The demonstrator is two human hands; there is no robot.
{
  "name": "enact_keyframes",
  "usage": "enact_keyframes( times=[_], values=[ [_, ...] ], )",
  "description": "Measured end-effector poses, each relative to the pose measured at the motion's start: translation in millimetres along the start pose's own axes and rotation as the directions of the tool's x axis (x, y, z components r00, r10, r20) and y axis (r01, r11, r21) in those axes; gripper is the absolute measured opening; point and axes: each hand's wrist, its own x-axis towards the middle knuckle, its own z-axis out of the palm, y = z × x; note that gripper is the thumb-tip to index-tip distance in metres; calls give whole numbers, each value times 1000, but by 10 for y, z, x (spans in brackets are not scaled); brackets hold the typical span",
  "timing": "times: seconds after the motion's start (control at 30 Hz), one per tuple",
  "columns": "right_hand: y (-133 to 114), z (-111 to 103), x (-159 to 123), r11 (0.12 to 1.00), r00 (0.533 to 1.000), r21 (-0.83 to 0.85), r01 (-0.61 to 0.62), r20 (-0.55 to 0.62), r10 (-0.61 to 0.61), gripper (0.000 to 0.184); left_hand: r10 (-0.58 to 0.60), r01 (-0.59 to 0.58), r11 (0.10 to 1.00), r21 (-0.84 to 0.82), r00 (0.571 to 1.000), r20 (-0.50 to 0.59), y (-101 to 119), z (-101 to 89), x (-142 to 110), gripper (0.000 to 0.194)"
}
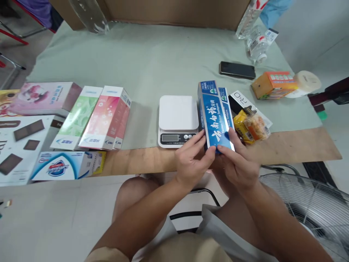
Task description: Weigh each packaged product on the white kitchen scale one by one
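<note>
Two blue toothpaste boxes (215, 112) lie side by side at the table's front edge, just right of a white kitchen scale (178, 118). My left hand (192, 156) grips their near end from the left, its thumb on the front corner. From the right, my right hand (241, 160) closes on the same end, with the thumb near the other thumb. Part of the boxes' lower end is hidden by my fingers. Right beside them are a black-and-white box (256, 105) and small yellow and orange snack packs (249, 127).
Cartons (105, 118), a chocolate-picture box (24, 145) and a blue-white soap box (62, 165) stand at left. A phone (237, 70), plastic bottle (257, 45), orange box (274, 85) and white jar (307, 83) are at right. A fan (319, 203) stands below right.
</note>
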Motion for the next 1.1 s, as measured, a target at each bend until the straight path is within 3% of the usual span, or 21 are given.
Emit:
enact_keyframes(
  times=[0.13, 0.3, 0.43, 0.57, 0.7, 0.87, 1.0, 1.1],
  values=[
    [-147, 173, 47, 999, 994, -27, 47, -98, -50, 65, 62, -61, 998, 8, 996, -64, 34, -166, 27, 29],
    [-294, 525, 178, 996, 998, 69, 60, -39, -57, 72, 85, -62, 984, 165, 987, -136, -103, -499, 95, 24],
    [-344, 712, 240, 994, 998, 94, 53, 15, -55, 66, 47, -25, 980, 199, 993, -105, -236, -700, 108, 27],
    [-330, 724, 247, 998, 999, 66, -6, 54, 2, 62, -30, 36, 971, 235, 999, -30, -314, -846, 130, 37],
    [-299, 718, 232, 997, 996, 22, -70, 57, 69, 66, -113, 110, 974, 199, 994, 1, -389, -902, 157, 46],
    [-295, 813, 208, 994, 986, -19, -110, 123, 112, 70, -123, 111, 985, 131, 989, 88, -403, -874, 139, 53],
    [-270, 859, 205, 994, 976, -17, -112, 184, 114, 58, -124, 112, 990, 82, 979, 160, -348, -824, 97, 60],
    [-264, 885, 193, 998, 987, -9, -61, 152, 62, 52, -84, 68, 993, 92, 979, 184, -301, -794, 63, 60]
  ],
)
